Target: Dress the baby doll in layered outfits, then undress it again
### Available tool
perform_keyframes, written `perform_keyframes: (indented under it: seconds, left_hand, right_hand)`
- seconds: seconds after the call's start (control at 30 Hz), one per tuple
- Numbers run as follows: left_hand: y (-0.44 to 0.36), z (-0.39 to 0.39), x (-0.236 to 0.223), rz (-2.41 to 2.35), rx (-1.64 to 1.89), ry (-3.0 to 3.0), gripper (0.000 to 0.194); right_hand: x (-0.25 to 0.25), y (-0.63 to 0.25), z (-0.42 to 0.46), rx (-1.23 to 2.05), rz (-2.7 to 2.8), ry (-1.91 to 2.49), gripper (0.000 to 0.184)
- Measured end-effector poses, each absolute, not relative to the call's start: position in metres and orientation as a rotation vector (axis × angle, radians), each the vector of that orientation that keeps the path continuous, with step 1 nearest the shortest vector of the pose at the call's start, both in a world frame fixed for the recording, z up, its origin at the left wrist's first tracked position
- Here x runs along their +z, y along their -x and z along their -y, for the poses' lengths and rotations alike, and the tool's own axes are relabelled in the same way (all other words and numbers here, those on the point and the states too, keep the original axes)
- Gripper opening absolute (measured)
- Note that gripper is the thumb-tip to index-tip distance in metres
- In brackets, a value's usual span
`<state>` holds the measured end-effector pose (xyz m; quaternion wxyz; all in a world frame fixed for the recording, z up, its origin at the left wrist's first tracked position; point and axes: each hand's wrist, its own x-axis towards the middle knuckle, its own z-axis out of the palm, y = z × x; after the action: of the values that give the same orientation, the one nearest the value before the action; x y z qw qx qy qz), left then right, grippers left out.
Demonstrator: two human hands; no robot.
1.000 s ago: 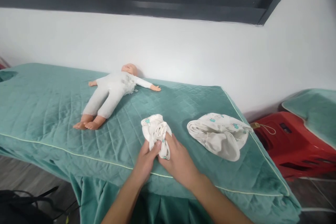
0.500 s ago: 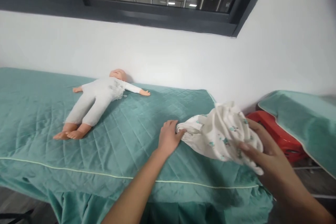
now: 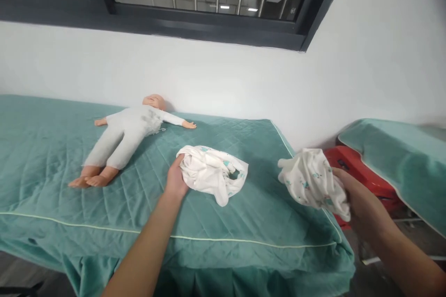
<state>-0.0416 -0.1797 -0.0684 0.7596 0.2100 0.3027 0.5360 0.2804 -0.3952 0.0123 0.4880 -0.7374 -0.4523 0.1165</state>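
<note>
Two separate pieces of white baby clothing with a small green print are in my hands. My left hand (image 3: 177, 179) grips the bunched left end of one baby garment (image 3: 209, 171), just over the green bed; its right side forms a loop like an opening. My right hand (image 3: 351, 192) is closed on the other crumpled baby garment (image 3: 311, 178), held up at the bed's right edge. What kind of garment each one is, I cannot make out from the folds. A baby doll (image 3: 128, 130) in a white body lies on its back to the left, arms spread.
The quilted green bed cover (image 3: 146, 213) has pale piping along its front edge. A white wall (image 3: 209, 79) and a dark window frame (image 3: 195, 23) stand behind. At right are a red plastic object (image 3: 362, 171) and another green-covered surface (image 3: 411, 162).
The white bundle that both hands held together has come apart into two pieces. My left hand has moved left with one; the right keeps the other.
</note>
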Motion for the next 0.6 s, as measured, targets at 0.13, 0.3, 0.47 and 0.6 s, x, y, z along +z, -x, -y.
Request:
perform_keyframes:
  seconds: [0.13, 0.3, 0.47, 0.6]
  left_hand:
    - [0.049, 0.187, -0.065, -0.634, 1.141, -0.441, 0.039]
    - [0.047, 0.185, -0.071, -0.59, 1.164, -0.443, 0.036]
    - [0.049, 0.182, -0.075, -0.555, 1.141, -0.432, 0.037]
    - [0.049, 0.181, -0.076, -0.536, 1.139, -0.411, 0.036]
  right_hand:
    - [0.005, -0.29, 0.386, 0.452, 0.925, 1.732, 0.046]
    - [-0.002, -0.286, 0.37, -0.031, 1.436, 2.023, 0.052]
    - [-0.046, -0.288, 0.35, 0.171, 1.496, 2.178, 0.078]
    - [-0.068, -0.297, 0.338, 0.253, 1.539, 2.319, 0.072]
